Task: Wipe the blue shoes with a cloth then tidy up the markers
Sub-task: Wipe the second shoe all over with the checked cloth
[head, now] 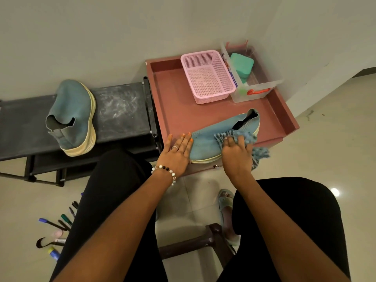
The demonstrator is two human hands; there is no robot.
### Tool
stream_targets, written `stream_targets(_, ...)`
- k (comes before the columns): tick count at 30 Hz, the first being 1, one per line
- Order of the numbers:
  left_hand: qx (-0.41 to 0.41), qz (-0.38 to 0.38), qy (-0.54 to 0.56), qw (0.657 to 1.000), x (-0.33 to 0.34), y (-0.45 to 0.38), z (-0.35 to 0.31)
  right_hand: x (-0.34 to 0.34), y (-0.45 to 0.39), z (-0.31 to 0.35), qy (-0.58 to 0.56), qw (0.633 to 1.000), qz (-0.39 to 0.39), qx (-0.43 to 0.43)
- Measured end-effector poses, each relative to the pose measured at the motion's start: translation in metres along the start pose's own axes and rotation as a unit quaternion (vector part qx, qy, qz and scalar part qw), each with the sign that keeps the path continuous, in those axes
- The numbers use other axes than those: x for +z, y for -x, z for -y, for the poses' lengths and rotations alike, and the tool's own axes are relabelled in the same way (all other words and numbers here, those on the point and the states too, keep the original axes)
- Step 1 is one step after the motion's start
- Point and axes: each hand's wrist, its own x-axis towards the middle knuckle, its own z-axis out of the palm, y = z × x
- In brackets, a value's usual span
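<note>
On floor, 8 o'clock: scattered markers (61,222). Second blue shoe (73,117) at 10 o'clock on black table (120,110). Centre: left hand (177,152), fingers flat, steadies blue shoe (213,137) on red tray (175,110); right hand (237,154) grasps cloth (247,137) against it.
</note>
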Motion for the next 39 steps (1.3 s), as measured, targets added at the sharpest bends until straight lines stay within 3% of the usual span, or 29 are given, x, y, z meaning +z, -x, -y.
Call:
stream_targets(3,-0.005,-0.013,0.004,1.000,-0.001,0.001,-0.003,-0.011,-0.001,0.033,-0.048,0.999,0.017,0.005)
stream_targets(6,-0.011,-0.002,-0.007,1.000,-0.001,0.002,-0.004,-0.006,0.003,0.066,-0.104,0.989,0.037,-0.095)
stream_targets(10,-0.018,-0.010,0.006,1.000,0.000,0.002,-0.005,0.005,-0.003,0.039,-0.097,0.985,-0.001,-0.146)
stream_targets(14,-0.024,-0.027,0.024,0.999,0.003,0.001,-0.005,0.005,-0.017,-0.022,0.049,0.997,-0.039,-0.033)
stream_targets(17,-0.025,-0.031,0.023,0.999,0.004,-0.001,-0.006,-0.001,-0.030,-0.028,0.049,0.999,0.005,0.015)
stream_targets(21,-0.020,-0.029,0.021,0.999,0.004,-0.001,-0.007,-0.007,-0.021,0.016,-0.010,0.999,0.029,0.033)
stream_targets(26,-0.019,0.012,-0.008,1.000,-0.001,0.000,-0.005,0.000,0.000,0.081,-0.144,0.988,0.022,-0.048)
stream_targets(28,-0.020,0.001,-0.012,1.000,0.000,0.000,-0.005,0.008,-0.006,0.063,-0.147,0.983,0.023,-0.110)
stream_targets(30,-0.019,-0.009,0.001,1.000,0.001,0.000,-0.006,0.014,-0.010,0.025,-0.077,0.973,-0.021,-0.215)
stream_targets(31,-0.020,-0.011,0.006,1.000,0.002,-0.001,-0.006,0.017,-0.014,0.001,-0.050,0.972,-0.041,-0.225)
stream_targets(35,-0.021,-0.009,0.012,1.000,0.003,-0.003,-0.005,0.025,-0.036,-0.060,-0.040,0.986,-0.058,-0.153)
stream_targets(39,-0.025,-0.015,0.015,0.999,0.002,-0.002,-0.007,0.029,-0.025,0.000,-0.092,0.992,-0.077,0.034)
